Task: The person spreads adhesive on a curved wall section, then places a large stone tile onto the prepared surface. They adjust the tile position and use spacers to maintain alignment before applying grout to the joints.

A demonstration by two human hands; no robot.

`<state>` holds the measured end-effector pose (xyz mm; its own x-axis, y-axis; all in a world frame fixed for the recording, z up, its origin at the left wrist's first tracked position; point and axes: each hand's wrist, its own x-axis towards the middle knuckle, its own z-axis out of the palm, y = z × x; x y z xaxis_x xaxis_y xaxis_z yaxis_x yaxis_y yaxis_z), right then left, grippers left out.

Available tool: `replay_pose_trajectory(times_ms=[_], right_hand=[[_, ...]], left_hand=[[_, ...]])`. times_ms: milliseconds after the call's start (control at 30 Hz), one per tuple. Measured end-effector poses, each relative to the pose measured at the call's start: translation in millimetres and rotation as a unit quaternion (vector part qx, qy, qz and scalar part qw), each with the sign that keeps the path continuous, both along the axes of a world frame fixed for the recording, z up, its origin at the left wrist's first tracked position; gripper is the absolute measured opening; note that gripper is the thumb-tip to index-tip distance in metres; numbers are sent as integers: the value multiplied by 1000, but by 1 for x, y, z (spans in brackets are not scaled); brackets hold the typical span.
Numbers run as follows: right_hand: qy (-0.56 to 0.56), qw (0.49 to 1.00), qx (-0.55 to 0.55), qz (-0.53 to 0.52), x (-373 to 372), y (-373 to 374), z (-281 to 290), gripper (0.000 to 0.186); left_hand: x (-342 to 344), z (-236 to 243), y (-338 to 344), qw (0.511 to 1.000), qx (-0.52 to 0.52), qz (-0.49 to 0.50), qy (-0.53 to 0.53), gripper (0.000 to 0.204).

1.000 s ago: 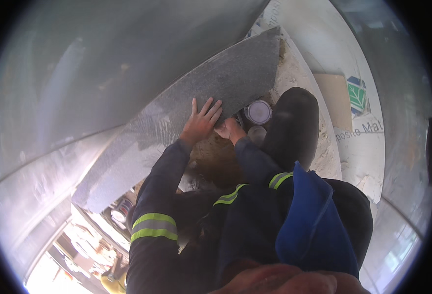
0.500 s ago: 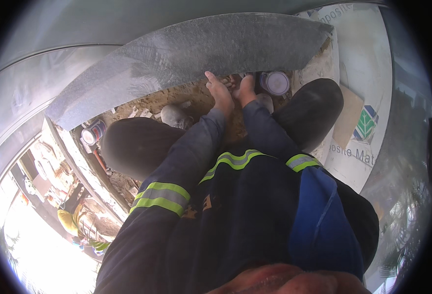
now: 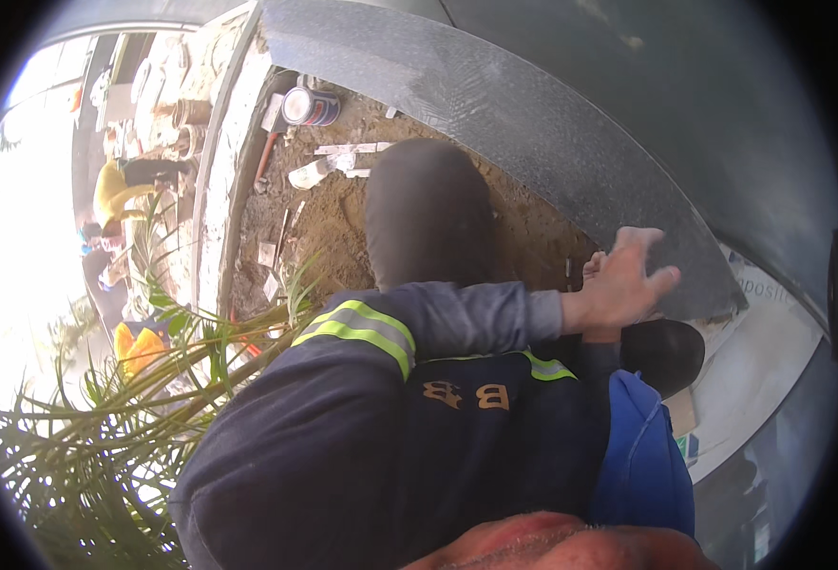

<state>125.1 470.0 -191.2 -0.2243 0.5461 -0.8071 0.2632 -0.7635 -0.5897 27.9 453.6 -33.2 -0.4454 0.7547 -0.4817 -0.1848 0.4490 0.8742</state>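
My left hand [image 3: 628, 285] reaches across to the right over the near edge of a long grey speckled slab [image 3: 509, 104], fingers apart and slightly blurred, with nothing held. Just behind it, partly covered, my right hand [image 3: 592, 271] has curled fingers at the slab's underside edge; what they grip, if anything, is hidden. Brown sand and rubble [image 3: 538, 214] lie below the slab, around my raised grey-clad knee [image 3: 428, 199].
Upper left are a paint can [image 3: 310, 107], an orange-handled tool [image 3: 267, 152], white scraps [image 3: 314, 171] and a pale ledge [image 3: 219, 157]. Beyond it is a person in yellow [image 3: 115, 195]. Palm fronds [image 3: 86, 427] fill the lower left. A white board [image 3: 742, 399] and metal panels [image 3: 704, 85] border the right.
My view has swung left, showing more of the ledge, fronds and person. My left hand has moved rightward across my right hand, which is now mostly covered.
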Motion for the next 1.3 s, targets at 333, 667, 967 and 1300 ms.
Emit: replay_pose_trajectory(times_ms=[333,667,967,1300], right_hand=[[148,944,-249,-159,-45,-16,-59,59],[226,924,-285,-116,-103,-15,-89,67],[200,942,-262,-59,-97,-23,-90,70],[215,937,-261,-85,-64,-1,-177,71]], left_hand=[[-320,-118,-208,861,-215,256,383,43],[-346,-282,-199,908,-82,200,360,45],[-352,-297,-194,887,11,181,426,21],[-366,-311,-196,868,-65,119,477,21]])
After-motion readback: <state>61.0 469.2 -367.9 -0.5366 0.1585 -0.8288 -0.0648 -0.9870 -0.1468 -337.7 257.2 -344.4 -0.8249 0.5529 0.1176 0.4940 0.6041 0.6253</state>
